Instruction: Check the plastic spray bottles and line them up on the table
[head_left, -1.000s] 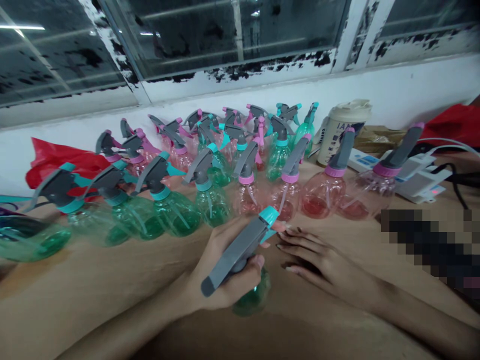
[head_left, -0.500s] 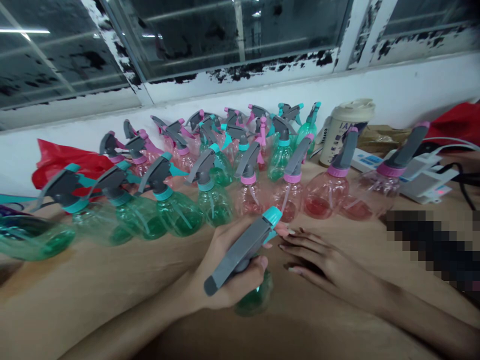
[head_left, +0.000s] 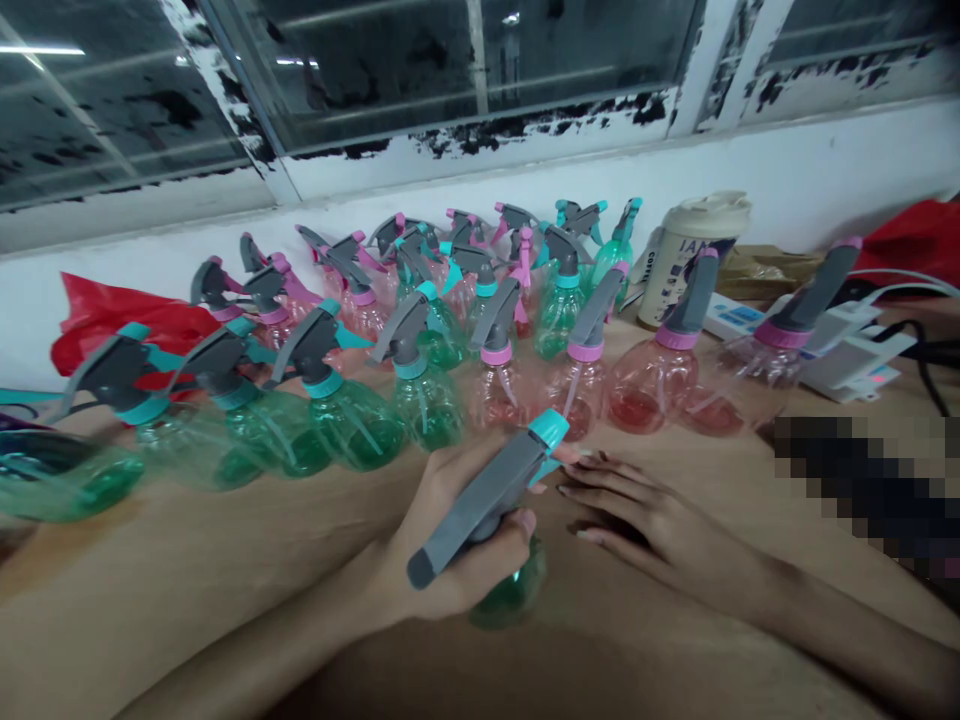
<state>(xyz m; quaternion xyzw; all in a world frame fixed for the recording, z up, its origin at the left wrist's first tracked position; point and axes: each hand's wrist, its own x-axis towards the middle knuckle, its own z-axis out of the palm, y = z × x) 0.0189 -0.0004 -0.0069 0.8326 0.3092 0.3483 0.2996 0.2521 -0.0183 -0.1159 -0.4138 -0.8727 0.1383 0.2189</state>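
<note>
At the near side of a wooden table, in the head view, grips a spray bottle in the left hand, with fingers wrapped below its gray head, pointing the turquoise nozzle away and rightward. Lays the right hand palm down just beside it, fingers loosely extended, close to the left fingertips; cannot tell whether touching them. Beyond, shows green bottles at left and pink bottles at right in a front row, others crowded behind, near a lidded cup and red plastic.
</note>
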